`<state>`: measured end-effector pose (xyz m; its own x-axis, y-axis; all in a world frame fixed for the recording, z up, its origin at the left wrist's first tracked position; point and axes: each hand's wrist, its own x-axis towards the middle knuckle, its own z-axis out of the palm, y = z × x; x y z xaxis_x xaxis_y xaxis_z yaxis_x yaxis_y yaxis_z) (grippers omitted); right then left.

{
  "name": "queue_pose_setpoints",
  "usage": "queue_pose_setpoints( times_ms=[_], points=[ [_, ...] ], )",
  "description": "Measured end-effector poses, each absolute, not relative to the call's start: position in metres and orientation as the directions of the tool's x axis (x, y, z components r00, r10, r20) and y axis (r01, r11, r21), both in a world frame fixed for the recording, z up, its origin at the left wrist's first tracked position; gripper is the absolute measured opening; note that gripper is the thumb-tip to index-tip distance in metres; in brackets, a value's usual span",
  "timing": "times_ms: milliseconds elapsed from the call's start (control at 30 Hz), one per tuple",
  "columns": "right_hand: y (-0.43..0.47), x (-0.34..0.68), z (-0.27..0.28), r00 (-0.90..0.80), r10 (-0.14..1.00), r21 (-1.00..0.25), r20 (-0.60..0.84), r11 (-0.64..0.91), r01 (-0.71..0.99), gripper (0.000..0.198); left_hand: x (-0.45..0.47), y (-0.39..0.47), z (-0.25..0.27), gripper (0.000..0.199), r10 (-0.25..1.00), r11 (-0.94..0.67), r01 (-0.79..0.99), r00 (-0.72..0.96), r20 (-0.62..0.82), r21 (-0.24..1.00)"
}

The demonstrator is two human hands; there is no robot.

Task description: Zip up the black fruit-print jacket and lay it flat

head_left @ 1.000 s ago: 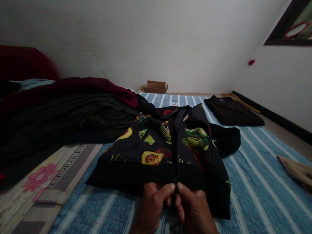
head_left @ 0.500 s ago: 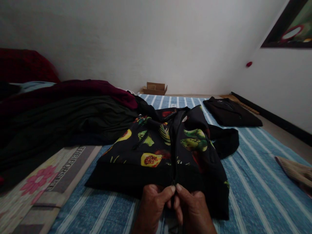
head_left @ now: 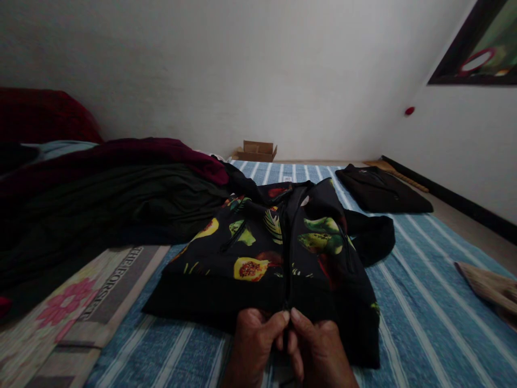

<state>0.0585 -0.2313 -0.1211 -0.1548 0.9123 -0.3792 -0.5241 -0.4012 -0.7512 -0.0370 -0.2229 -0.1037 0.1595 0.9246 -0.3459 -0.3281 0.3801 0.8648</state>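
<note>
A black jacket (head_left: 258, 293) with a fruit print lies spread out in front of me, its hem toward me and its front zipper (head_left: 287, 253) running up the middle. At the bottom of that zipper, my left hand (head_left: 256, 339) pinches one side of the hem between thumb and fingers. My right hand (head_left: 319, 339) pinches the other side, the two thumb tips nearly touching. Whether the zipper ends are joined is hidden by the fingers. One dark sleeve lies bent out to the right of the jacket.
A blue and white striped sheet (head_left: 424, 264) covers the surface. Dark green and maroon clothes (head_left: 169, 188) are heaped at left, beside a flower-printed cloth (head_left: 117, 280). A folded dark garment (head_left: 382, 188) lies at back right, a beige cloth (head_left: 487, 288) at right. A cardboard box (head_left: 258, 151) stands near the wall.
The view has tilted slightly, so everything sits a little lower in the picture. Both hands keep their pinch at the zipper's bottom; the jacket looks the same.
</note>
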Motion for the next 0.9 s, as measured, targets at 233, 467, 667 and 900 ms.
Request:
queue_pose_setpoints(
  times_ms=[233, 467, 667, 900],
  points=[
    [-0.235, 0.058, -0.122, -0.182, 0.903, -0.749, -0.388, -0.424, -0.509, 0.054, -0.039, -0.223, -0.109, 0.045, 0.914, 0.406, -0.314, 0.144, -0.379, 0.858],
    [-0.235, 0.063, -0.122, -0.321, 0.85, -0.706, -0.417, -0.525, -0.474, 0.058, -0.041, -0.222, -0.116, 0.047, 0.927, 0.37, -0.229, 0.02, -0.375, 0.901],
    [-0.247, 0.071, -0.128, -0.339, 0.832, -0.788, -0.439, -0.538, -0.3, 0.05, -0.039, -0.226, -0.097, 0.039, 0.907, 0.383, -0.122, -0.139, -0.397, 0.916],
    [-0.24, 0.092, -0.099, -0.192, 0.945, -0.887, 0.264, 0.316, 0.337, 0.011, -0.039, -0.23, -0.094, 0.037, 0.893, 0.412, -0.07, -0.164, -0.418, 0.908]
  ],
)
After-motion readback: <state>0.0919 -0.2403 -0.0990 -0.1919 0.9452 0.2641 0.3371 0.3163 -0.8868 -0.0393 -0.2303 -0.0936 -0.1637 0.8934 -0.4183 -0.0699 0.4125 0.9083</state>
